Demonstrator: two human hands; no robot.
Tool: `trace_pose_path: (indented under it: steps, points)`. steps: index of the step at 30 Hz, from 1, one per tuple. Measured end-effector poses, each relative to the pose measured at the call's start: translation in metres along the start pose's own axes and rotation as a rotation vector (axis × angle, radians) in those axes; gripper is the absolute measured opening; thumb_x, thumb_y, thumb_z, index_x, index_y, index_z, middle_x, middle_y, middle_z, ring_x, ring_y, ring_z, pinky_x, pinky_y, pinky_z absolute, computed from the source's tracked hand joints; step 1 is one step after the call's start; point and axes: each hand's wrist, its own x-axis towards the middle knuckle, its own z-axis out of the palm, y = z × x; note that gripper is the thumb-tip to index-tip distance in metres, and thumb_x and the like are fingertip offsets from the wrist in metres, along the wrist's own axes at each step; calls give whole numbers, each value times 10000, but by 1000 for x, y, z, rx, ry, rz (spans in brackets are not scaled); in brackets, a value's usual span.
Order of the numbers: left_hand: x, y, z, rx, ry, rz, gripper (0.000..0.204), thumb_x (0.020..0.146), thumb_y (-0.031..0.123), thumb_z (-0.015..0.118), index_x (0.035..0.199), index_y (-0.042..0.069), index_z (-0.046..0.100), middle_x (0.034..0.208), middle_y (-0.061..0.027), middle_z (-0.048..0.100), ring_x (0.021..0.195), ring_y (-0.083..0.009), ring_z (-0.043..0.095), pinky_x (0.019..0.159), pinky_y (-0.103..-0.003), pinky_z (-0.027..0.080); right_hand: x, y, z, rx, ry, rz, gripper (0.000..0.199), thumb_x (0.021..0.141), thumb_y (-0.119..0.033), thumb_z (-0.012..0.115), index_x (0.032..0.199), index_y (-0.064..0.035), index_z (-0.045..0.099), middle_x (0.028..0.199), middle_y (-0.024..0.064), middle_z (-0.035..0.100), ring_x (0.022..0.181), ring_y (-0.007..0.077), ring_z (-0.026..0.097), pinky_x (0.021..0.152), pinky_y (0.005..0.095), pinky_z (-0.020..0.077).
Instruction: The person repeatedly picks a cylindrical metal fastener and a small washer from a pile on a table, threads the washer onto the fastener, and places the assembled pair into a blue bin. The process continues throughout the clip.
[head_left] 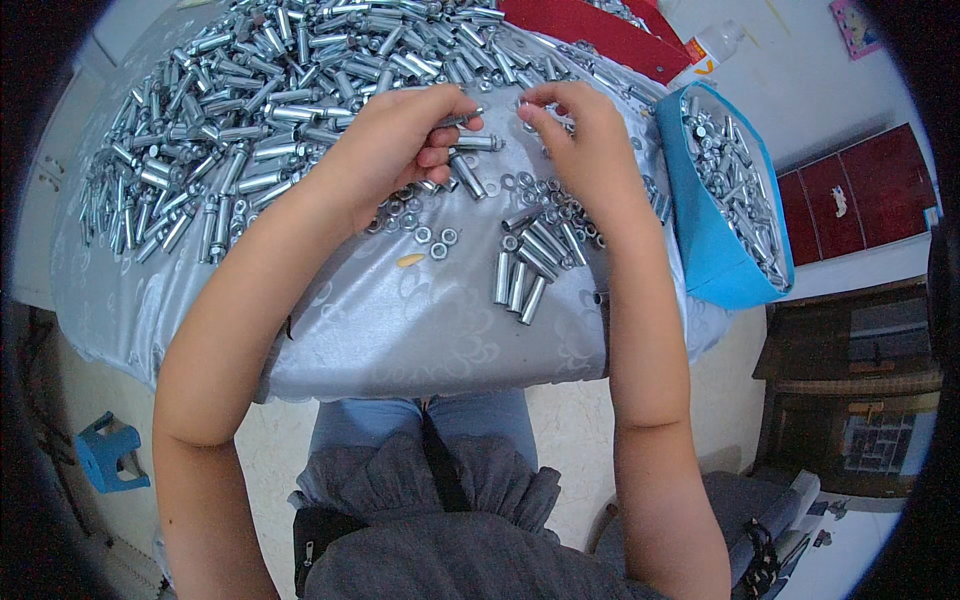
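My left hand (405, 140) is closed around a metal bolt (460, 119), whose end sticks out past the thumb toward the right. Across a small gap, my right hand (592, 145) has thumb and forefinger pinched together on a small shiny piece, too small to name for sure. Loose hex nuts (438, 250) and washers lie on the table under both hands. Between my forearms rests a group of bare metal sleeves (533, 298). One sleeve anchor (467, 175) lies just below my left fingers.
A big heap of sleeve anchors (240, 110) covers the table's far left. On the right stands a blue fabric bin (720, 270) full of anchors. Behind it are a red box (610, 40) and a clear bottle (712, 45). A blue stool (108, 455) is on the floor.
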Motion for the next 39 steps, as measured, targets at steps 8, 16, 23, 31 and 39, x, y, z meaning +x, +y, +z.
trace_pose_path:
  steps: [8,16,23,31,39]
  points:
    - [1,-2,1,84,25,34,268,821,273,480,799,19,564,553,47,342,462,-56,321,478,-226,371,-1,-26,3,639,-127,107,187,785,-156,609,922,-28,623,818,79,637,713,122,578,622,237,447]
    - [3,-3,3,-37,123,-8,252,841,320,478,745,87,498,527,63,292,446,-60,275,439,-226,294,-2,-28,6,704,-106,100,184,771,-135,619,928,-39,629,810,63,640,700,109,565,644,230,434]
    - [-1,-4,6,64,97,79,238,862,320,477,775,100,496,522,72,302,427,-40,258,386,-201,216,-1,-29,1,681,-164,195,187,795,-189,608,875,-23,634,767,55,622,657,84,532,589,211,411]
    - [-2,-2,7,37,87,63,209,860,296,488,797,98,512,510,73,304,404,-35,231,373,-201,194,1,-30,-2,702,-97,158,209,767,-228,644,887,-56,634,699,0,565,597,51,458,526,203,365]
    - [-2,-1,4,18,51,34,203,853,254,476,741,86,497,520,61,339,419,-37,269,385,-198,241,0,-23,-5,557,-140,-7,230,706,-218,694,882,-82,637,694,1,557,604,45,452,514,203,353]
